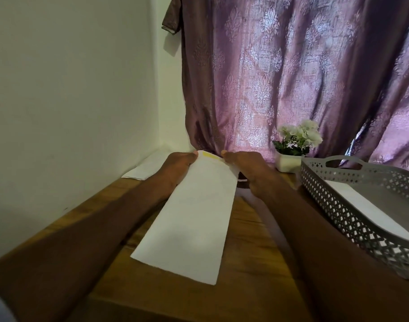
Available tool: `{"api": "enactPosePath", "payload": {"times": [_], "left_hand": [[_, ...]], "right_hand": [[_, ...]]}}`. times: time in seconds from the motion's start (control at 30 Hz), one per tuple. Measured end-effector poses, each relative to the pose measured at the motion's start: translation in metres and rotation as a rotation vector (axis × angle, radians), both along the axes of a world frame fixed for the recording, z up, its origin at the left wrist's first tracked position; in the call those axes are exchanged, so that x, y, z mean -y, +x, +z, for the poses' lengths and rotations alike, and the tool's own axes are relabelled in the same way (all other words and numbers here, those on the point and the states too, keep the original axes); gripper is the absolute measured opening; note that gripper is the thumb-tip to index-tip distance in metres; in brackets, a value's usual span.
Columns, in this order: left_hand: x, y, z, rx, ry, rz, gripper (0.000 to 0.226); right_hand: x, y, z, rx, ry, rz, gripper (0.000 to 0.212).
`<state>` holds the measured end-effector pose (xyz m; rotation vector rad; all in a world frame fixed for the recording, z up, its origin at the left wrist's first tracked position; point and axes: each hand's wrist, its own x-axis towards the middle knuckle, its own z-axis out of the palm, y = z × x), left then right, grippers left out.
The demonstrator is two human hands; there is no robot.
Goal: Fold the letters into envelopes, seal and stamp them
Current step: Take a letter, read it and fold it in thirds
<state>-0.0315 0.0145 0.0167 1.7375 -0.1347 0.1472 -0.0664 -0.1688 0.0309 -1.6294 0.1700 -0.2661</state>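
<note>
The left hand (pixel 179 165) reaches forward and holds the far left corner of a long white paper envelope (pixel 189 219), its fingertips curled over the far edge. The right hand (pixel 247 169) holds the far right corner in the same way, fingers bent round the paper's end. Between the two hands, at the far edge of the envelope, a small yellow strip (pixel 208 155) shows. The envelope stretches from the hands back toward the person, its near end lying over the brown wooden tabletop (pixel 245 247); whether the far end is lifted off the wood cannot be told.

Beyond the left hand, flat white sheets of paper (pixel 144 169) lie on the table against the pale wall (pixel 70 89). Just past the right hand, a small dark object with a white band (pixel 243 181) peeks out. To the right stands a grey perforated plastic tray (pixel 352 219) with a white sheet (pixel 371 212) inside. Behind it sits a white pot of pale flowers (pixel 294 145), in front of a purple patterned curtain (pixel 291 66).
</note>
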Motion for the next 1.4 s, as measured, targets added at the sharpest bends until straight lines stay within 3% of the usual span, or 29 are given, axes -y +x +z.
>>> {"api": "enactPosePath", "payload": {"times": [0.17,0.33,0.43,0.57,0.67,0.8,1.13,1.33,1.4], "left_hand": [[-0.004,-0.004,-0.004,-0.095,-0.198,-0.04,0.027],[-0.005,-0.005,-0.003,-0.049,-0.227,-0.112,0.023],[-0.006,-0.008,-0.001,-0.087,-0.267,-0.092,0.021],[-0.007,-0.009,0.002,-0.163,-0.269,-0.075,0.018],[-0.007,-0.011,-0.001,-0.104,-0.256,-0.083,0.014],[-0.006,-0.012,-0.004,-0.018,-0.178,-0.086,0.023],[-0.005,-0.007,-0.001,-0.044,-0.168,-0.047,0.025],[-0.012,-0.001,0.003,-0.009,-0.151,0.033,0.021],[-0.015,0.0,0.002,0.004,-0.193,0.055,0.023]], "right_hand": [[0.005,0.002,-0.005,-0.041,0.189,0.111,0.023],[0.008,0.005,-0.006,-0.063,0.284,0.19,0.02],[0.009,0.005,-0.006,-0.108,0.264,0.218,0.035],[0.009,0.001,-0.005,-0.115,0.244,0.253,0.048],[0.005,0.005,-0.009,-0.055,0.233,0.22,0.028],[-0.001,0.01,-0.013,-0.053,0.254,0.236,0.023],[-0.005,0.013,-0.014,-0.025,0.321,0.25,0.019],[0.013,0.016,-0.013,-0.06,0.368,0.195,0.031],[0.021,0.017,-0.013,-0.051,0.392,0.148,0.02]]}}
